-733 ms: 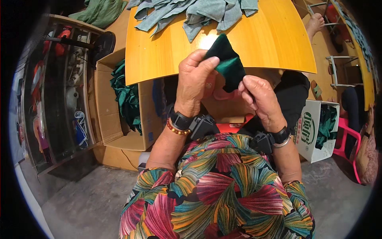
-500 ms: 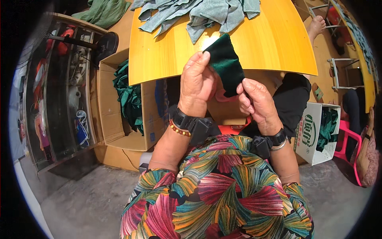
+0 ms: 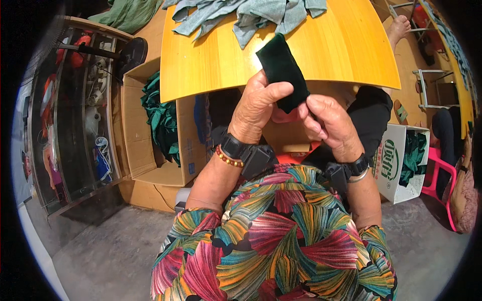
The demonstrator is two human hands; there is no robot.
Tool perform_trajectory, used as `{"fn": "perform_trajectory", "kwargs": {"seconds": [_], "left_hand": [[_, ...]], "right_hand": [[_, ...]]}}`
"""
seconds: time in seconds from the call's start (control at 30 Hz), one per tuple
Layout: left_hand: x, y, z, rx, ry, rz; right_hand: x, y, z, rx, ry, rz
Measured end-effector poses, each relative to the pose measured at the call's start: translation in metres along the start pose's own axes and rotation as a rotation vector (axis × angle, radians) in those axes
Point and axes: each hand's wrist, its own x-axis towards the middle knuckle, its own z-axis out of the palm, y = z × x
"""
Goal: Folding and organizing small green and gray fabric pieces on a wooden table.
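A small dark green velvety cloth piece is held up in front of the table's near edge. My left hand is closed on it, the thumb lying across its face and the other fingers behind. With thumb and fingertips, my right hand pinches the cloth's lower right corner. Grey-blue cloth pieces lie in a loose heap at the far side of the yellow table, apart from both hands.
At left stands an open cardboard box with dark green cloth in it, beside a glass-fronted rack. A white box holding green cloth stands at right, near a pink stool. Another person's foot shows beyond the table.
My left thumb has moved from the cloth's left edge onto its face. The cloth has shifted slightly up and left, while the right hand keeps its pinch at the lower corner.
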Motion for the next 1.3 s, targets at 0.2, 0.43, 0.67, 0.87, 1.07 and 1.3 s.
{"fn": "perform_trajectory", "kwargs": {"seconds": [0.2, 0.43, 0.67, 0.87, 1.07, 1.3], "left_hand": [[0.009, 0.002, -0.013, -0.062, 0.123, 0.007], [0.02, 0.027, -0.026, -0.465, 0.228, 0.014], [0.018, 0.021, -0.016, -0.575, 0.278, -0.082], [0.017, 0.029, -0.023, -0.515, 0.264, -0.011], [0.009, 0.027, -0.042, -0.18, 0.303, 0.098], [-0.009, 0.016, -0.04, -0.212, 0.234, 0.096]], "right_hand": [[-0.002, -0.013, 0.003, -0.526, 0.126, -0.141], [-0.008, 0.005, -0.031, -0.38, 0.269, -0.33], [0.021, 0.014, -0.021, -0.308, 0.114, -0.444], [0.008, 0.008, -0.012, -0.345, 0.272, -0.295], [0.002, 0.001, -0.001, -0.383, 0.232, -0.292], [0.015, -0.002, 0.008, -0.598, 0.028, -0.31]]}}
